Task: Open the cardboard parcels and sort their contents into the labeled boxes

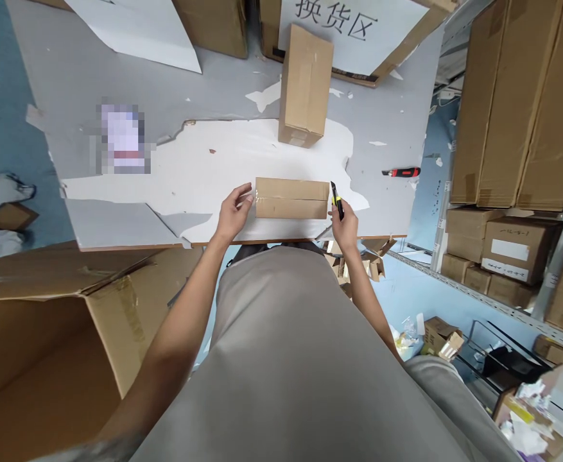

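A small closed cardboard box (292,199) lies lengthwise in front of me, a seam running along its top. My left hand (234,208) is beside its left end, fingers bent and thumb apart, with nothing in it; a narrow gap seems to separate it from the box. At the opposite end, my right hand (344,226) is closed around a black and yellow utility knife (337,202). The knife's tip points away from me, close to the box's right edge. Whether the right fingers touch the box I cannot tell.
Beyond stands a taller cardboard box (305,90). A red and black utility knife (403,172) lies to the right on the worn table (377,115). A pixelated item (123,136) is at left. Below the table's left edge gapes a large open carton (131,321); shelved cartons (512,115) stand right.
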The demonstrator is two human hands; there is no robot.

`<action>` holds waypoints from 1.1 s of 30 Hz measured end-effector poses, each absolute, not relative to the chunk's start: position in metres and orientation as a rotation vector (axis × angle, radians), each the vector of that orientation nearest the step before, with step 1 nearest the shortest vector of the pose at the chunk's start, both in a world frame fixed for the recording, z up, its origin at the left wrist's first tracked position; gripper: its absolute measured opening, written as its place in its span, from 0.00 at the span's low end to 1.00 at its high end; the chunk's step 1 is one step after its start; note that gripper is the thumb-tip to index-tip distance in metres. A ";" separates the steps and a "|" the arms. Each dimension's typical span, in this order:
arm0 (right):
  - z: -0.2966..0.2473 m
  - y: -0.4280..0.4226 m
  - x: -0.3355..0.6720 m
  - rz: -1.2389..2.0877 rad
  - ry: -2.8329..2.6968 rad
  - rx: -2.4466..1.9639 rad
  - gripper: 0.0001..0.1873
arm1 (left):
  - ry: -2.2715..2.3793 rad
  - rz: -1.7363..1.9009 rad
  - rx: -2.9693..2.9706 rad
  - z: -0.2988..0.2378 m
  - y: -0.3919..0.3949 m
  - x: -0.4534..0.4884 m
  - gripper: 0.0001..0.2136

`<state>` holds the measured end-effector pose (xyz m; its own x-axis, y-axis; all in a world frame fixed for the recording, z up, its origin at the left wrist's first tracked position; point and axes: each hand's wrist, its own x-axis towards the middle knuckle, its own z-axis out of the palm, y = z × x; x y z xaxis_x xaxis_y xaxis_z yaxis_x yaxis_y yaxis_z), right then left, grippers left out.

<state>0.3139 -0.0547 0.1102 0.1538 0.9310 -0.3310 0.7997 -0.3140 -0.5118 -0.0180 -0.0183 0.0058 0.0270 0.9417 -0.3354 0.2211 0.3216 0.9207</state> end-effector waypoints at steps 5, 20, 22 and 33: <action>0.141 -0.039 0.304 0.832 -1.954 -2.089 0.26 | 1.413 0.808 1.280 0.035 -0.021 -0.022 0.26; 0.193 0.026 0.205 0.937 -3.155 -1.712 0.28 | 1.369 0.784 1.317 0.038 -0.033 -0.016 0.23; 0.193 0.027 0.203 0.936 -3.194 -1.699 0.28 | 1.357 0.794 1.314 0.037 -0.035 -0.016 0.24; 0.195 0.026 0.204 0.915 -3.214 -1.673 0.27 | 1.313 0.815 1.313 0.031 -0.037 -0.016 0.25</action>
